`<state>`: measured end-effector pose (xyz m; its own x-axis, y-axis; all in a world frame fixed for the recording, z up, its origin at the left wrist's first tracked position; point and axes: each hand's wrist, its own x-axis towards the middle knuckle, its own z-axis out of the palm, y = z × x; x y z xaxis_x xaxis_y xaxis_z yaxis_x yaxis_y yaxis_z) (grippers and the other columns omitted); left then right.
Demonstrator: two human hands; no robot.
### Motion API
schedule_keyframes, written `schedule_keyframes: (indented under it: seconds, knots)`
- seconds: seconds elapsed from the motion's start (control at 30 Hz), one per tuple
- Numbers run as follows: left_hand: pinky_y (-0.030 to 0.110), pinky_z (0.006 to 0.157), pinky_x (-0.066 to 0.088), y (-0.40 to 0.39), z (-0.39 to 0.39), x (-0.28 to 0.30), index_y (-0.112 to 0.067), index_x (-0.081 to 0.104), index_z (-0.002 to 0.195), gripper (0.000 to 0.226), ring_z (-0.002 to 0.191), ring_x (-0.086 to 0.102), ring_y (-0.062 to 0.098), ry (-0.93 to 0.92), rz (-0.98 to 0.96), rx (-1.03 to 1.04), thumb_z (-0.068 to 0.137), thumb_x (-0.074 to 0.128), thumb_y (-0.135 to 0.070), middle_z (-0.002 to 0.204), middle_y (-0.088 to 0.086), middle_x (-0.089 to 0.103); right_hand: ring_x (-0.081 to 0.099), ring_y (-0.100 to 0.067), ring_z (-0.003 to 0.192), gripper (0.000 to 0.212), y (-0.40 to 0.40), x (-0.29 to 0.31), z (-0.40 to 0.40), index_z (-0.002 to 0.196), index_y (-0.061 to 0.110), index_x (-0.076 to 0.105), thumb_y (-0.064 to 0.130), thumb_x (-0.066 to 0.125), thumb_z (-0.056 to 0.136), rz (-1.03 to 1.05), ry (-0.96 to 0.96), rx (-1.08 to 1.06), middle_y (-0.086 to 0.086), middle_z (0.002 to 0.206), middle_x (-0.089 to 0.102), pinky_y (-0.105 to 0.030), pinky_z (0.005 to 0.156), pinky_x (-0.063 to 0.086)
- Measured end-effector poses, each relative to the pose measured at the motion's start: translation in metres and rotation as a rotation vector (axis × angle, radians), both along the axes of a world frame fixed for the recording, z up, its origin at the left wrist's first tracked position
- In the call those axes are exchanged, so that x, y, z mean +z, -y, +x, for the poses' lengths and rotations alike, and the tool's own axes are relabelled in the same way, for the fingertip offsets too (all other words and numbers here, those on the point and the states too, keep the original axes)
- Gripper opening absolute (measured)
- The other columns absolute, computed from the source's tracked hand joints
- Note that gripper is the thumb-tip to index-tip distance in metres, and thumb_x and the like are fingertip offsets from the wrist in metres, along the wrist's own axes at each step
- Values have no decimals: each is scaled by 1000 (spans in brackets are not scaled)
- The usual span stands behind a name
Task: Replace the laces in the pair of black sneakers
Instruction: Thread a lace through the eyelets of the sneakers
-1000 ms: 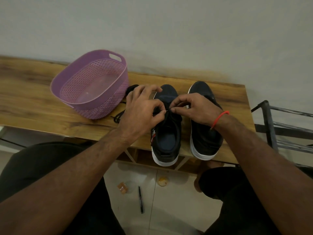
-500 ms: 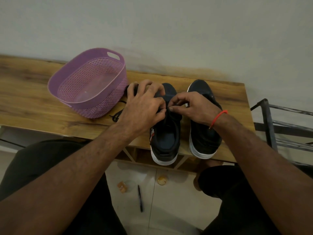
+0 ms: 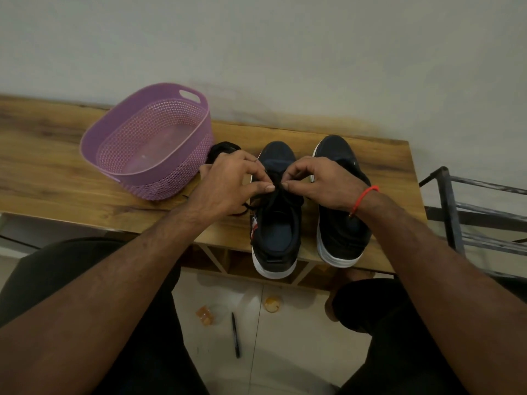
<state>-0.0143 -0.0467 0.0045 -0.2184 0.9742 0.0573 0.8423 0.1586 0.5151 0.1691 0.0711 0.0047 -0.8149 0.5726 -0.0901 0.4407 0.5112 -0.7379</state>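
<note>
Two black sneakers stand side by side on the wooden counter (image 3: 57, 178), with their toes toward the wall and their white heels at the near edge. Both hands are over the left sneaker (image 3: 275, 223). The left hand (image 3: 228, 186) has its fingers curled, and its thumb and first finger pinch the black lace (image 3: 273, 195) at the middle of the shoe. The right hand (image 3: 319, 181) is curled too and pinches the same lace from the other side. The two thumbs almost touch.

A second ago the left hand lay flatter on the shoe and hid more of its toe. Now the hand sits a bit more to the left, so more of the toe shows. The lace strands now fan out below the fingers, where before they were hard to see. The right hand has kept its pinch in much the same place.

The right sneaker (image 3: 340, 223) stands just beside the first one, and the right wrist with its red string band (image 3: 365, 196) lies over it. A little pile of black lace (image 3: 222, 148) lies on the counter behind the left hand, next to the purple basket (image 3: 148, 138). The basket and both shoes have stayed where they were.

Down on the floor lie a black pen (image 3: 235, 334), a small orange thing (image 3: 204, 315) and a round brownish thing (image 3: 273, 303). A dark metal rack (image 3: 450, 212) stands at the right of the counter.
</note>
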Motion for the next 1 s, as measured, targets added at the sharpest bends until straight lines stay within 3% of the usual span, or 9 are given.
schedule_keyframes:
  seconds: [0.17,0.4,0.57,0.67,0.8,0.9,1.0]
  knots:
    - [40,90,24,4,5,-2,-37,73,88,9,116,37,0,12,17,3,86,75,-45,119,-24,52,63,-4,91,9,-1,0,-1,98,26,74,30,68,92,-17,23,32,14,97,66,-38,90,55]
    - [37,91,20,4,10,-2,-41,70,89,8,129,39,12,-30,25,10,85,75,-47,126,-18,53,63,-14,88,1,-1,0,-1,92,24,68,25,69,92,-94,12,26,5,99,66,-44,89,55]
    - [38,92,20,6,4,5,-44,68,96,11,134,33,16,-92,-55,10,87,71,-51,133,-17,51,65,-23,86,10,-4,-1,2,83,27,68,19,69,88,-120,-42,-59,3,87,70,-40,83,54]
    - [42,98,21,7,1,5,-45,65,99,14,138,29,17,-137,-132,16,87,72,-47,138,-16,49,63,-8,76,9,-7,-1,3,82,24,69,16,69,87,-110,-38,-89,13,76,68,-28,77,49]
    - [49,106,21,10,0,5,-42,59,95,11,138,30,19,-175,-174,24,89,67,-45,141,-13,50,67,-9,82,7,-7,3,4,83,21,70,16,70,87,-83,-1,-106,8,83,72,-23,78,50]
    - [49,107,28,8,0,4,-38,57,94,9,130,44,16,-56,-129,54,92,64,-44,121,-19,57,65,-4,84,7,-7,8,8,83,24,71,20,70,89,-35,47,-105,12,85,71,-18,74,46]
    - [42,95,52,5,-2,6,-35,62,96,7,97,65,3,240,-35,99,94,67,-35,95,-17,69,64,-2,86,6,-7,13,10,84,25,71,23,71,89,11,82,-89,14,85,70,-18,76,47]
